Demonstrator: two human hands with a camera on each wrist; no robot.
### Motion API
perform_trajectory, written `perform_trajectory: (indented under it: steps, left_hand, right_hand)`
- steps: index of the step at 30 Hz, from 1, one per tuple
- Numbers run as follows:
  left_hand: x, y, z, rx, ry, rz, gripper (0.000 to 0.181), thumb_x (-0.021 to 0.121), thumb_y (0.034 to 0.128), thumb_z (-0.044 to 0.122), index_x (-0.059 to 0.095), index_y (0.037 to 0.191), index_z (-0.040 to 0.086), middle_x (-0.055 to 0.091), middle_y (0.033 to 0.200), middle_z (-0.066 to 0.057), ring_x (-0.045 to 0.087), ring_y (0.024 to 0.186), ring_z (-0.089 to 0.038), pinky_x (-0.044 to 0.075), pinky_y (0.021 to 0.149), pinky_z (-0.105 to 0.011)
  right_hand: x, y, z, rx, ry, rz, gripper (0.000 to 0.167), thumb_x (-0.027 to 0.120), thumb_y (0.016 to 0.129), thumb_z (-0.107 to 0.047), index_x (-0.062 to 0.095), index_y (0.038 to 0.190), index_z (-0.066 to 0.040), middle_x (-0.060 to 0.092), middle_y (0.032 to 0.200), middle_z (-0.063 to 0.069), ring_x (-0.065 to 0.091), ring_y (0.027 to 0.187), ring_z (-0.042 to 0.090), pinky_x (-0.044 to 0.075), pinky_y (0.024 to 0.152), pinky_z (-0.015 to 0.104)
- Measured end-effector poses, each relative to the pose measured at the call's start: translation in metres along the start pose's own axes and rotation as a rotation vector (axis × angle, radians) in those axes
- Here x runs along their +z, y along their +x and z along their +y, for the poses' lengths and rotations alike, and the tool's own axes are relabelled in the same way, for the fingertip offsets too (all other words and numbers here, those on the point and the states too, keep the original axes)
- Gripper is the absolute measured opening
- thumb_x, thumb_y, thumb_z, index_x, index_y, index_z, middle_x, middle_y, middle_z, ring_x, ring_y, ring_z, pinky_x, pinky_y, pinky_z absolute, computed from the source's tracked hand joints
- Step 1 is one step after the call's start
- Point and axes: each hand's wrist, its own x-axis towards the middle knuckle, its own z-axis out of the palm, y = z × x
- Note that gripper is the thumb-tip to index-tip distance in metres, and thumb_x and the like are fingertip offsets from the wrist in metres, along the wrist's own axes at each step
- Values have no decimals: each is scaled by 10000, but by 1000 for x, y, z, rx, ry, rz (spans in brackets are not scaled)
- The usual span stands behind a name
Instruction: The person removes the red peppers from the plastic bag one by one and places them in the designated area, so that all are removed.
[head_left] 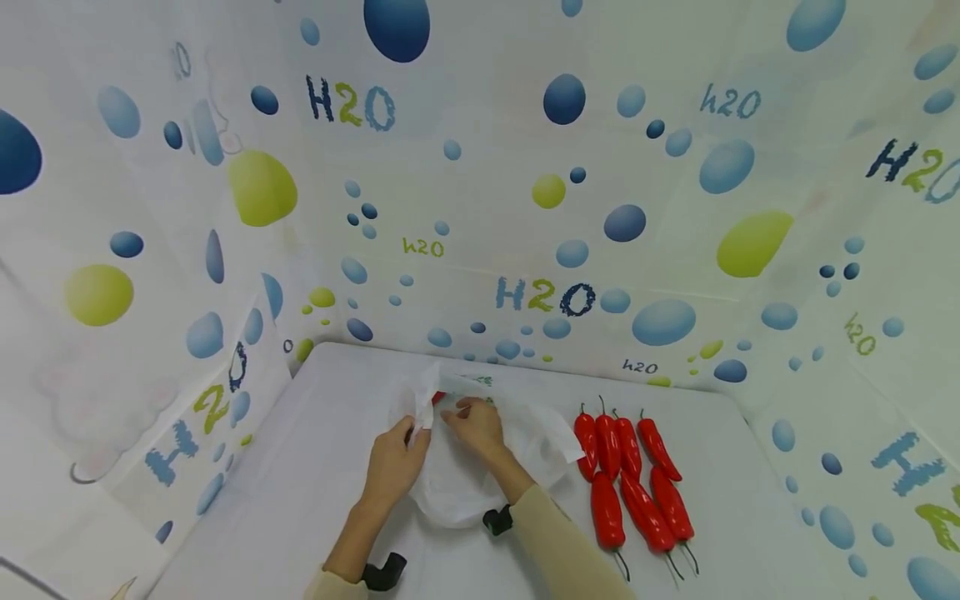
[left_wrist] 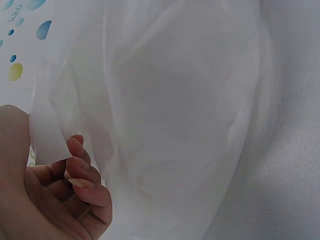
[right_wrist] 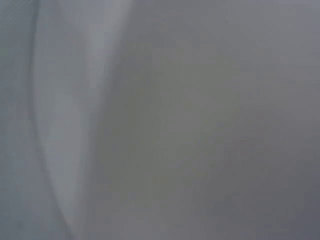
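A white plastic bag (head_left: 457,492) with some green print lies on the table in the head view. My left hand (head_left: 395,461) grips the bag's rim at its left side; in the left wrist view the curled fingers (left_wrist: 90,185) of that hand hold the thin white edge. Over the bag's mouth is my right hand (head_left: 477,425), fingers bent, and whether they hold anything is hard to see. A bit of red (head_left: 438,397), perhaps a chili pepper, shows between the hands at the opening. The right wrist view is only blurred white and grey.
Several red chili peppers (head_left: 607,508) with dark stems lie in two rows on the white tabletop (head_left: 720,467), right of the bag. A white curtain (head_left: 495,183) with blue and green dots and H2O lettering stands behind and at both sides.
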Motion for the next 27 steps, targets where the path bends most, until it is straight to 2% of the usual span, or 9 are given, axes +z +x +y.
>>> perform_trajectory:
  steps: [9, 16, 18, 19, 22, 23, 25, 27]
  left_hand:
    - [1, -1, 0, 9, -24, 7, 175, 672, 971, 135, 588, 819, 116, 441, 601, 50, 418, 524, -104, 342, 489, -266]
    - [0, -1, 4, 14, -32, 13, 177, 669, 969, 133, 591, 811, 122, 437, 598, 53, 413, 519, -96, 339, 488, -261]
    - [1, -1, 4, 15, -29, 17, 178, 669, 966, 134, 587, 808, 125, 436, 598, 54, 411, 518, -97, 337, 487, -264]
    - [1, -1, 4, 16, -25, 20, 179, 670, 964, 134, 585, 807, 129, 435, 599, 55, 410, 520, -97, 338, 489, -264]
    - [1, -1, 4, 17, -18, 23, 188, 667, 964, 133, 572, 802, 135, 425, 603, 56, 402, 521, -99, 334, 492, -266]
    - [1, -1, 4, 18, -14, 23, 189, 666, 966, 136, 569, 804, 138, 420, 606, 57, 399, 523, -99, 332, 496, -265]
    - [1, -1, 4, 19, -12, 22, 191, 660, 970, 139, 564, 805, 140, 417, 609, 58, 397, 525, -98, 329, 498, -263]
    - [1, -1, 5, 23, -15, 24, 190, 656, 970, 133, 563, 805, 137, 421, 612, 57, 399, 527, -98, 326, 498, -261]
  right_hand:
    - [7, 2, -15, 58, -83, -21, 548, 738, 910, -490, 740, 1186, -16, 761, 908, 24, 686, 789, 174, 551, 669, 331]
    - [12, 7, -24, 74, -72, -24, 481, 703, 925, -433, 757, 1160, -16, 758, 999, 92, 684, 828, 225, 567, 701, 347]
    - [13, 9, -26, 93, -52, -19, 428, 696, 922, -411, 774, 1094, -28, 754, 1005, 101, 681, 836, 237, 567, 703, 355]
    - [13, 10, -27, 111, -44, -22, 399, 684, 917, -416, 781, 1014, -42, 750, 963, 92, 670, 819, 232, 558, 695, 353]
    - [13, 15, -31, 145, -24, -20, 404, 662, 907, -433, 692, 742, -65, 661, 745, 43, 605, 725, 209, 521, 676, 366]
    - [14, 16, -32, 149, -19, -12, 415, 660, 901, -448, 643, 707, -82, 613, 700, 19, 579, 718, 197, 514, 689, 373]
    - [14, 19, -36, 166, -9, -4, 426, 655, 892, -474, 619, 765, -69, 573, 704, 19, 568, 747, 208, 522, 741, 404]
    - [13, 20, -40, 197, -2, 12, 455, 673, 882, -495, 653, 942, -44, 617, 831, 36, 593, 837, 226, 536, 820, 442]
